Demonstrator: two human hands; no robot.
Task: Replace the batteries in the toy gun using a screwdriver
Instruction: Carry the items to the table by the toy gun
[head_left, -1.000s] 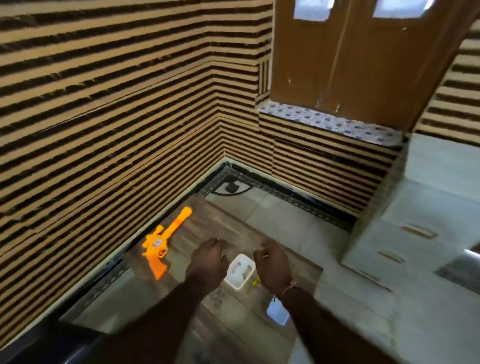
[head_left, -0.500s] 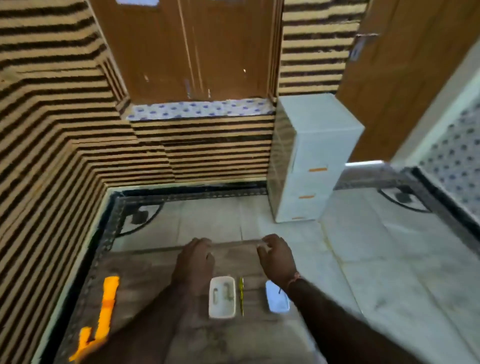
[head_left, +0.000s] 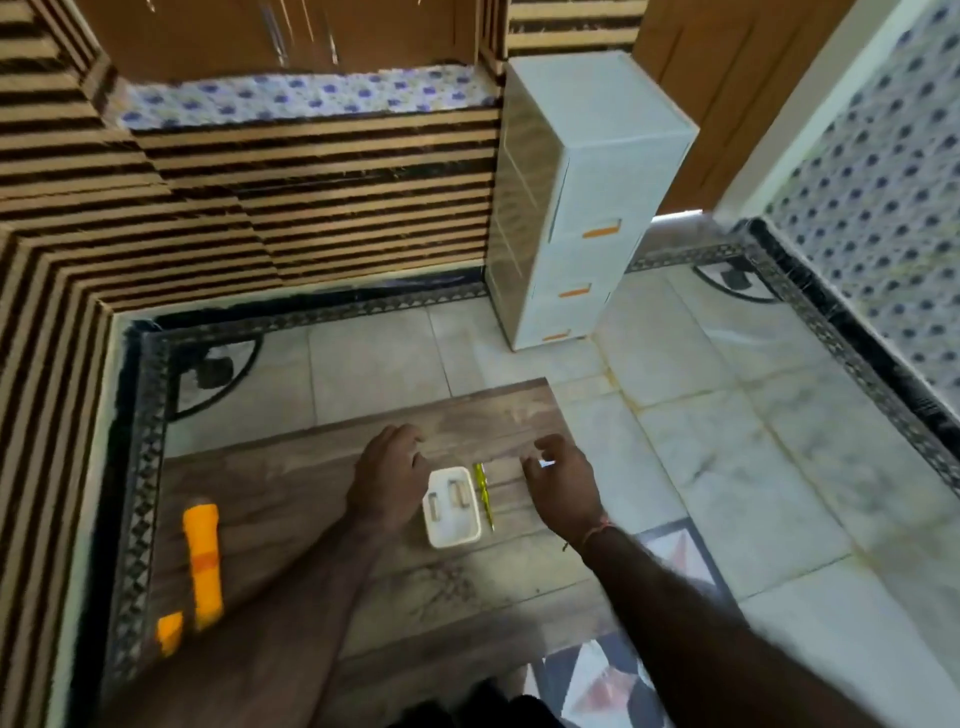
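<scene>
On the wooden worktop (head_left: 291, 493) our toy gun (head_left: 200, 564) lies well off to the left, long axis running away from us, nearer our left hand (head_left: 387, 480) than our right hand (head_left: 563, 483), both loosely curled and empty, flanking the white tray (head_left: 451, 535) and yellow screwdriver (head_left: 483, 493).

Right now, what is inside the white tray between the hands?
The white tray holds two small batteries, lying apart on its floor. Nothing covers the tray, but blur hides any finer detail. The screwdriver lies outside, along its right edge.
</scene>
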